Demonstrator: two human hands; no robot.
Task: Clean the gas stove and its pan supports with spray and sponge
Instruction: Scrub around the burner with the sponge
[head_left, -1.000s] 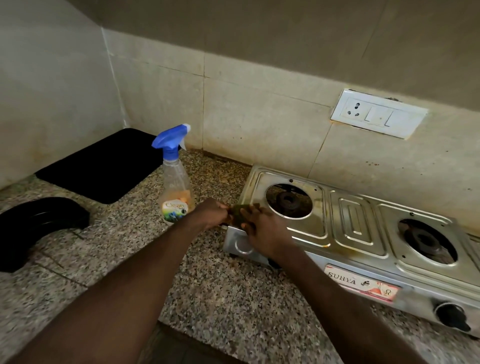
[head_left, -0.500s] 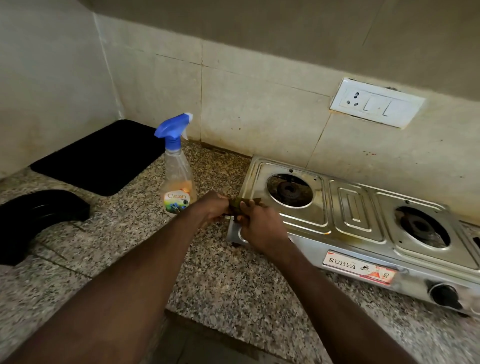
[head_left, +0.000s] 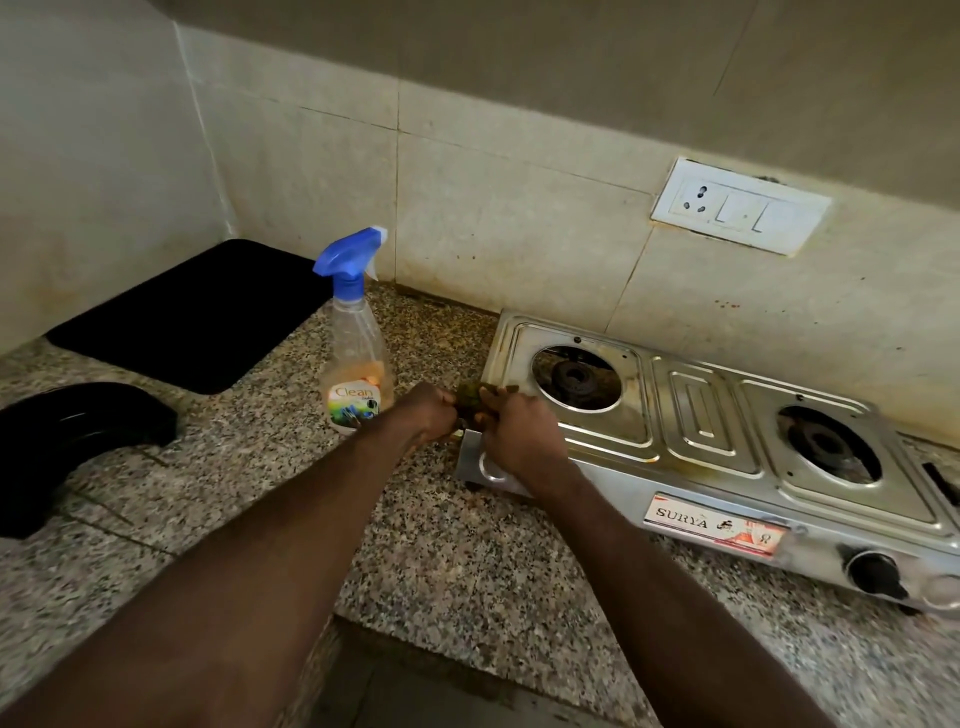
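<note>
Hands at stove (head_left: 701, 415) corner — both on sponge (head_left: 470, 402).
Left hand (head_left: 428, 415) and right hand (head_left: 519, 439) pinch it together; bottle (head_left: 356, 358) stands just beside.

A home kitchen. A speckled granite counter (head_left: 467, 561) runs along a stained, cream-tiled wall (head_left: 509, 218). On the right sits a two-burner steel gas stove (head_left: 701, 431) labelled "SURYA". A white socket and switch plate (head_left: 740, 207) is fixed to the wall above it. A black mat (head_left: 192, 317) lies in the far left corner.
</note>
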